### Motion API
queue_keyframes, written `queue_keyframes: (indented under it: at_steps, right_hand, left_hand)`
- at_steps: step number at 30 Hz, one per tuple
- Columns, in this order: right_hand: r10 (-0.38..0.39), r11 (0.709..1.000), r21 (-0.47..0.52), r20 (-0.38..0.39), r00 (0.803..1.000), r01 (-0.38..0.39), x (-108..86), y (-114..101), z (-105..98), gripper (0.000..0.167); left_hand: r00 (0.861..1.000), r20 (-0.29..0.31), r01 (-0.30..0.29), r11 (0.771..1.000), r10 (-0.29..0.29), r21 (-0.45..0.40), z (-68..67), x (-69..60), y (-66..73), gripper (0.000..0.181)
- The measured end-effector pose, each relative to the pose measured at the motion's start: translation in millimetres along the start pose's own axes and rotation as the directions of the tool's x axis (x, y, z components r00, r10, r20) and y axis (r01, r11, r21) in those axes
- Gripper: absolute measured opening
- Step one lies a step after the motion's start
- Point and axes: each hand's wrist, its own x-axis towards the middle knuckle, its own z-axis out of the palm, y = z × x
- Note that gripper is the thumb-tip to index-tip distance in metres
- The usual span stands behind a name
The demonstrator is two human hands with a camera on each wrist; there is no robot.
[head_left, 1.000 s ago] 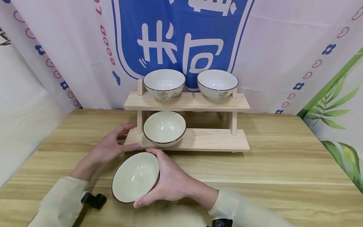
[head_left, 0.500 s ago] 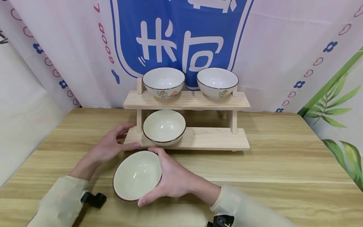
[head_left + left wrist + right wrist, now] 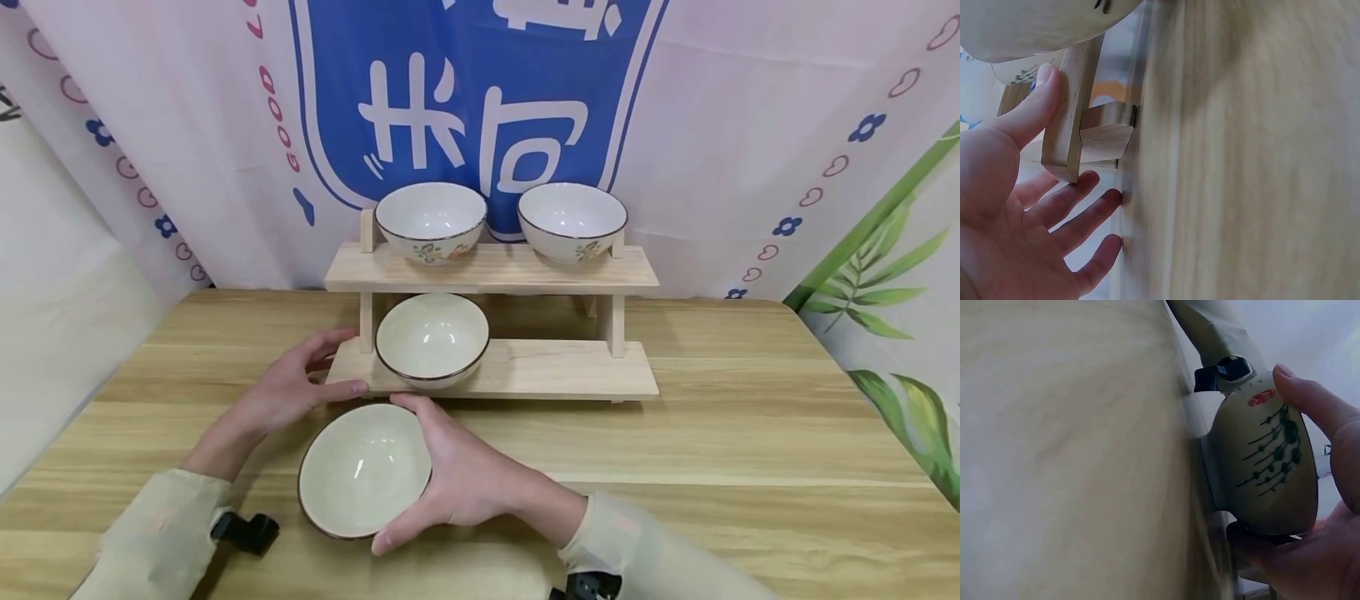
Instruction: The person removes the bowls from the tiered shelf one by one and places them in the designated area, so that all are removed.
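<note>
One pale-glazed bowl [image 3: 365,471] was in your right hand [image 3: 468,475], its thumb and fingers curved around opposite sides of the wall. You had it over the table [image 3: 712,467], in front of the stand's left part, mouth upward; you could see down its glossy interior, and its outside bore a green sprig and a red mark. Whether its foot touched the wood, I could not tell. Your left hand [image 3: 281,383] was spread loosely, thumb resting on the end of the lower shelf [image 3: 558,367]. Upright on that shelf, toward your left, sat a matching bowl [image 3: 432,337]. Above, the upper shelf [image 3: 510,271] bore a left white-lined bowl [image 3: 431,221] and a right white-lined bowl [image 3: 572,221], both upright, dark-rimmed, flowered outside and set apart.
</note>
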Motion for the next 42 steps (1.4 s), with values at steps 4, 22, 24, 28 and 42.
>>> queue_keyframes:
  at_steps: [4,22,24,28,42]
  right_hand:
    - [-0.017,1.000,-0.014,-0.015,1.000,0.016,-1.2,-3,-4,0.123]
    - [-0.220,0.975,0.019,-0.040,0.975,0.221,-15.4,-32,-23,0.107]
    - [-0.236,0.968,0.074,-0.051,0.970,0.239,-17.2,-36,-26,0.106]
    - [-0.265,0.952,0.130,-0.095,0.959,0.276,-20.5,-44,-35,0.106]
    - [-0.226,0.964,0.065,-0.314,0.922,0.259,-20.2,-41,-71,0.104]
  left_hand:
    - [1.000,0.001,0.003,1.000,-0.003,0.004,0.1,0.4,-0.6,0.091]
    - [1.000,0.009,0.025,1.000,-0.025,-0.011,0.7,0.8,-0.7,0.093]
    - [1.000,0.008,0.024,1.000,-0.023,-0.009,0.9,0.9,-1.0,0.093]
    - [1.000,0.006,0.008,1.000,-0.008,-0.006,0.2,0.8,-2.7,0.092]
    - [1.000,0.014,0.004,1.000,-0.004,-0.004,-0.8,1.6,-3.0,0.092]
